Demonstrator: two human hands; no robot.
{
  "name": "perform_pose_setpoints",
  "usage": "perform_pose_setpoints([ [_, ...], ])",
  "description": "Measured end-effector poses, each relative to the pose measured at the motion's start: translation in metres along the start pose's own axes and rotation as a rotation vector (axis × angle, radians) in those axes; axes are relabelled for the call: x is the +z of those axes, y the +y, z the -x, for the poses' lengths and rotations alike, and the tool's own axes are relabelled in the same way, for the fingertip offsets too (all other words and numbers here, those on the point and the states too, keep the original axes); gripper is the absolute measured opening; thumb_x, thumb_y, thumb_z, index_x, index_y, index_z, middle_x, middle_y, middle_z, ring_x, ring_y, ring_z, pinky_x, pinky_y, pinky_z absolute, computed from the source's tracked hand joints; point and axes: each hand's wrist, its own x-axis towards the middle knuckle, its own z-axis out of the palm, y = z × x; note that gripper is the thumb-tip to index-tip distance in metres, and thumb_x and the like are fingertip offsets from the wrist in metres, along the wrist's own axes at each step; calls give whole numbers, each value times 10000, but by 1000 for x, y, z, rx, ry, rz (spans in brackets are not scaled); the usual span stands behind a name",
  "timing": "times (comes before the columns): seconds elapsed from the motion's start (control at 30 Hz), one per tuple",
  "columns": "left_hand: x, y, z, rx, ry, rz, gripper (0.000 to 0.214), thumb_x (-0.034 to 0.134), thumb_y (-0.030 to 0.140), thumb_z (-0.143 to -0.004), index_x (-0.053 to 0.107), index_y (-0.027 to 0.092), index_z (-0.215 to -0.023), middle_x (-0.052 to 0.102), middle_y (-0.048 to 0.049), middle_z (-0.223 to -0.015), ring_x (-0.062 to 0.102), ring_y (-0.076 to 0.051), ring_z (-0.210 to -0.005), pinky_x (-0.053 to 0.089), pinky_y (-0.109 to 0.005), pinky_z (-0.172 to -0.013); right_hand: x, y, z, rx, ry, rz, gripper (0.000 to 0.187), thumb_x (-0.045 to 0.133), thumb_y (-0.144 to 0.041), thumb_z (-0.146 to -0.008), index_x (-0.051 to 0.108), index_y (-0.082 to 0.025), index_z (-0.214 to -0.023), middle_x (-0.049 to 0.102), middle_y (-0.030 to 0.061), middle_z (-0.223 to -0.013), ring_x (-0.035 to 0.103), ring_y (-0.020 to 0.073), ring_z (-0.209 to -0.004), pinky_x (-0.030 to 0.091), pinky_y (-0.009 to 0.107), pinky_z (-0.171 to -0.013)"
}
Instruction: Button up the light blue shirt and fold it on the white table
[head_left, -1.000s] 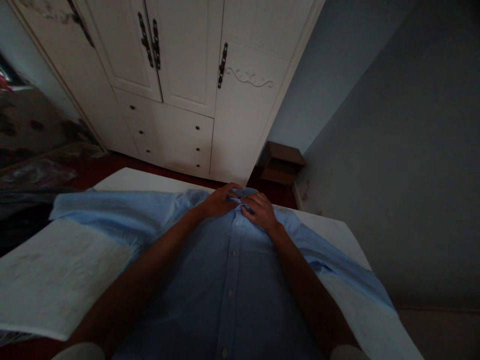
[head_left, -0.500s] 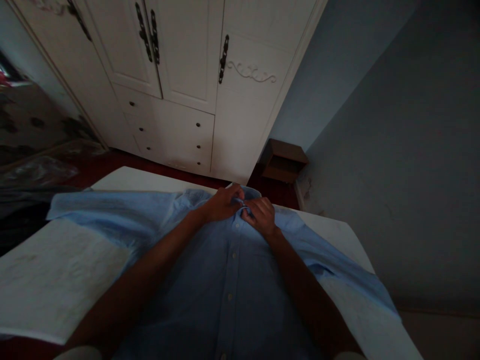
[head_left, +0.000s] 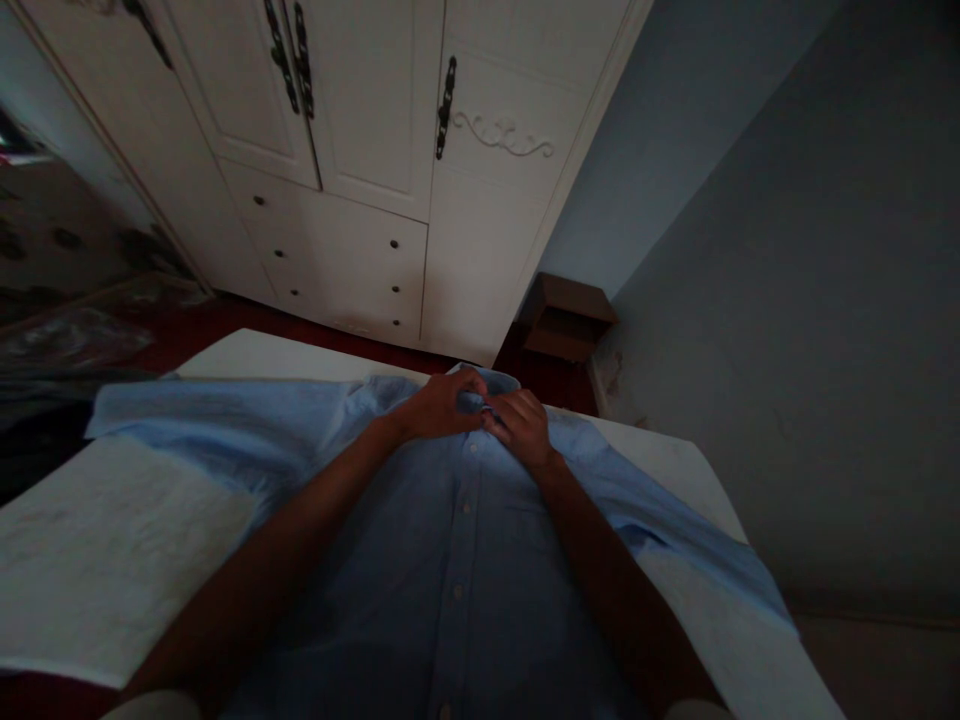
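A light blue button-up shirt (head_left: 405,540) lies face up on a white table (head_left: 127,560), its sleeves spread to both sides and its collar (head_left: 501,382) at the far edge. Down its middle runs a placket with several small buttons. Just below the collar opening, my left hand (head_left: 446,402) pinches the fabric between thumb and fingers. Touching it from the right, my right hand (head_left: 521,425) is closed on the other side of the collar front. The top button and its hole are hidden by my fingers.
Beyond the table stands a large white wardrobe (head_left: 367,210) with dark handles and drawers. A small brown cabinet (head_left: 570,315) sits on the floor by the grey-blue wall (head_left: 810,350). Clear plastic wrapping (head_left: 82,340) and dark cloth (head_left: 37,440) lie at the left.
My left thumb and fingers have parted a little around the collar front, while my right hand stays closed beside them. The shirt keeps its place on the table.
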Motion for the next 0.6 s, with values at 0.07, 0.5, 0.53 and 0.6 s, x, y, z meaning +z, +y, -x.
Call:
perform_pose_setpoints([
  [0.07,1,-6,0,-7,-11,-17,288,666,192,-697,535,194,-954,655,-31,-974,633,-194,-984,474,-328,-912,-2,1,-3,-48,-22,-45,198,551,-308,-929,703,-234,-1031,722,71,-913,655,209,-845,522,392,-790],
  [0.5,12,-43,-2,-139,-16,326,255,665,171,-683,535,174,-902,629,-34,-939,639,-178,-927,503,-311,-805,-11,-9,-17,-105,-126,55,164,547,-263,-889,701,-215,-914,686,55,-788,614,197,-758,509,359,-744],
  [0.53,13,-43,-2,-138,-10,321,248,663,168,-686,531,177,-896,627,-28,-929,636,-175,-928,499,-311,-815,-11,-10,-18,-102,-125,78,164,546,-258,-885,700,-205,-904,680,59,-775,610,201,-752,507,359,-738],
  [0.6,14,-43,-2,-129,-6,310,231,648,157,-693,526,181,-888,623,-21,-917,630,-169,-937,489,-312,-841,-10,-12,-19,-95,-143,108,157,553,-238,-871,698,-187,-903,670,68,-764,608,210,-754,502,360,-734],
])
